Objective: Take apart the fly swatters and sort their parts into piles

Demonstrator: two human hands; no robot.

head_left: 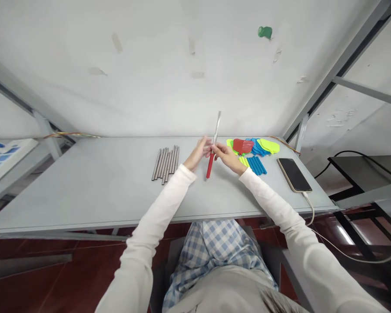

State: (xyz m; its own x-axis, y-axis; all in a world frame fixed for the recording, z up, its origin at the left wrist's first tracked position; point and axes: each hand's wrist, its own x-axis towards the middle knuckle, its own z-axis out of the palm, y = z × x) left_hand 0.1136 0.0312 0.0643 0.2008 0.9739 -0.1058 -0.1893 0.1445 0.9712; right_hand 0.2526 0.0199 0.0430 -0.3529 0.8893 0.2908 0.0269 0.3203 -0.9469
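Note:
My right hand (226, 156) is closed on a slim silver metal rod with a red handle sleeve (210, 166) on its lower part. The bare rod points up and away toward the wall, above the table. Right beside it on the left is my left hand (200, 153), its fingers at the rod but smeared by motion, so their grip is unclear. To the left lie several metal tubes (165, 164) in a loose row. On the right are several blue sleeves (256, 165) with yellow sleeves (244, 161), and behind them a pile of fly swatter heads in red (243, 146), blue and yellow (269, 146).
A phone (294, 174) with a white charging cable (309, 204) lies at the table's right end. The grey table (84, 187) meets a white wall at the back. Metal frame posts stand at both sides, with thin wires (74, 134) at the back left.

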